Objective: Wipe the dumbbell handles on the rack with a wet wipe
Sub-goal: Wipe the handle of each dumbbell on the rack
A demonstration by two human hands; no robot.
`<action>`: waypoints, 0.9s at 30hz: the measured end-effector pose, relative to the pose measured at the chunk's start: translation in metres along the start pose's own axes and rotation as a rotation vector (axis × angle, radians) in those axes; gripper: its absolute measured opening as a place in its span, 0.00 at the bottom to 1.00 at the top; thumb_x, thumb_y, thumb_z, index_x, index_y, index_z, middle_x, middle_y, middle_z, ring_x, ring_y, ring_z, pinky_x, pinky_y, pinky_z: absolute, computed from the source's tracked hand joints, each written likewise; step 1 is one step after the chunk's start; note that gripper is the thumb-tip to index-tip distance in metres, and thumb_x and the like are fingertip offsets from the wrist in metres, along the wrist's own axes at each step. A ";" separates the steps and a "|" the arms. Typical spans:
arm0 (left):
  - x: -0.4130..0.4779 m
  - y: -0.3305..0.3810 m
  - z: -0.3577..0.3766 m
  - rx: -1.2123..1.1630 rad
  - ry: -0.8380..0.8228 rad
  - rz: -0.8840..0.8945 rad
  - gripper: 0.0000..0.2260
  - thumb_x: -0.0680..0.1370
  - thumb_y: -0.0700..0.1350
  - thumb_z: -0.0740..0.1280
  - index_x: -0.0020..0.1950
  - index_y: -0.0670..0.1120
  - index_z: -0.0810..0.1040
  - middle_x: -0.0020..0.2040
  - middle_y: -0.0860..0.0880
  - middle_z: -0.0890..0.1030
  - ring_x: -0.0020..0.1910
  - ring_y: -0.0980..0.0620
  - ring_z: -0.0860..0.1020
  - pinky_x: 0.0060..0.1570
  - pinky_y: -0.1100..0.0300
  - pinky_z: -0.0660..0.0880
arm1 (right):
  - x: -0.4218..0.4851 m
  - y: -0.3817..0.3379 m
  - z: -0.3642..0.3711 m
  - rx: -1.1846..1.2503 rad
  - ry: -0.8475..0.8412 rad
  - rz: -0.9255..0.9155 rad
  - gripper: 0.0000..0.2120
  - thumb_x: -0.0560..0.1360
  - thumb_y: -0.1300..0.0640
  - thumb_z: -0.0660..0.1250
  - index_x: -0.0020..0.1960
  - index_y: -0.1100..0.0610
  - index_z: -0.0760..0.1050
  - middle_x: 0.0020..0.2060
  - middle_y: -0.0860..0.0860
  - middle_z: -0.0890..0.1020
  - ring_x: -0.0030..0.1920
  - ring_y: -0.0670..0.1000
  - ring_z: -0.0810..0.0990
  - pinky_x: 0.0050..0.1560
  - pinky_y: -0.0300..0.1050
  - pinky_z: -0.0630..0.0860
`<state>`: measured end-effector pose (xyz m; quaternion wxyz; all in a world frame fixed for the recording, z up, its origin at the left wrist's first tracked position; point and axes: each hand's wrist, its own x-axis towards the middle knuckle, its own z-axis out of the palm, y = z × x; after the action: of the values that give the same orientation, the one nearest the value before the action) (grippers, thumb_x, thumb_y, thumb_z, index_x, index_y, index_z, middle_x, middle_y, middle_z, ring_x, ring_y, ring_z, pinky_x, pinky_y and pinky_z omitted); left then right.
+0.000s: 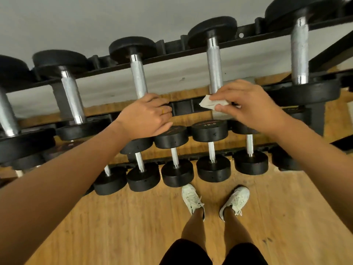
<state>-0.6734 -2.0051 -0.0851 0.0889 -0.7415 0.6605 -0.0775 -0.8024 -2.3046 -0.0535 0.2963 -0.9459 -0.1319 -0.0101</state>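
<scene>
wood-plank floor (114,226) and a pale grey wall (76,20) frame a black two-tier rack (172,49), seen from above by a person standing at its front. steel-handled dumbbells with black round heads lie across the upper tier, side by side, their handles running away from the viewer. the left hand (145,115), with a thin gold ring (162,111) on one finger, lies over the near head of the middle dumbbell (139,77), fingers curled over that head's far edge at the foot of the knurled handle. just to its right, the right hand (248,109) pinches a crumpled white wet wipe (209,103) between thumb and fingertips. the wipe sits at the near end of the neighbouring dumbbell (214,67), where handle meets head; whether it touches the steel cannot be told, as the fingers cover that spot. the two hands are near each other but apart, with a gap of rack rail between them. smaller dumbbells (177,155) line the lower tier, packed close with their heads nearly touching. below them, on the floor, stand the person's white lace-up shoes (192,199), toes pointing at the rack, with bare legs and black shorts (191,253) at the bottom edge.
</scene>
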 end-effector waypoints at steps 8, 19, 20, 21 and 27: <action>-0.018 0.037 0.006 0.053 0.066 -0.284 0.18 0.86 0.49 0.57 0.67 0.42 0.80 0.65 0.43 0.81 0.68 0.42 0.76 0.70 0.43 0.66 | 0.051 -0.006 -0.013 -0.067 -0.350 -0.045 0.12 0.79 0.56 0.69 0.61 0.55 0.82 0.54 0.51 0.80 0.54 0.47 0.76 0.58 0.41 0.68; -0.003 0.046 0.025 0.092 0.351 -0.382 0.16 0.85 0.48 0.61 0.54 0.43 0.86 0.55 0.46 0.86 0.59 0.44 0.81 0.61 0.47 0.76 | 0.111 -0.010 -0.011 -0.128 -0.719 -0.066 0.11 0.79 0.55 0.69 0.59 0.53 0.83 0.52 0.44 0.81 0.50 0.42 0.77 0.51 0.34 0.69; -0.004 0.046 0.026 0.090 0.356 -0.384 0.16 0.86 0.49 0.60 0.54 0.43 0.86 0.55 0.46 0.86 0.59 0.44 0.81 0.62 0.47 0.76 | 0.117 -0.012 -0.004 -0.138 -0.750 -0.048 0.11 0.79 0.55 0.68 0.60 0.53 0.83 0.52 0.44 0.81 0.48 0.41 0.77 0.51 0.35 0.69; -0.004 0.046 0.026 0.090 0.357 -0.383 0.17 0.86 0.49 0.60 0.54 0.43 0.86 0.55 0.46 0.86 0.59 0.44 0.81 0.62 0.47 0.75 | 0.124 -0.013 0.000 -0.143 -0.784 -0.029 0.11 0.79 0.55 0.68 0.60 0.53 0.83 0.52 0.44 0.82 0.46 0.40 0.77 0.51 0.35 0.70; -0.002 0.048 0.031 0.116 0.370 -0.389 0.18 0.86 0.49 0.58 0.53 0.44 0.86 0.54 0.46 0.86 0.59 0.45 0.81 0.63 0.48 0.75 | 0.138 -0.013 -0.017 -0.073 -0.942 0.083 0.08 0.78 0.56 0.69 0.56 0.48 0.84 0.47 0.36 0.82 0.47 0.34 0.78 0.49 0.35 0.72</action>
<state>-0.7127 -2.0074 -0.1266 -0.0075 -0.8213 0.5052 -0.2651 -0.6712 -2.2703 -0.0186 0.1709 -0.8619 -0.2136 0.4270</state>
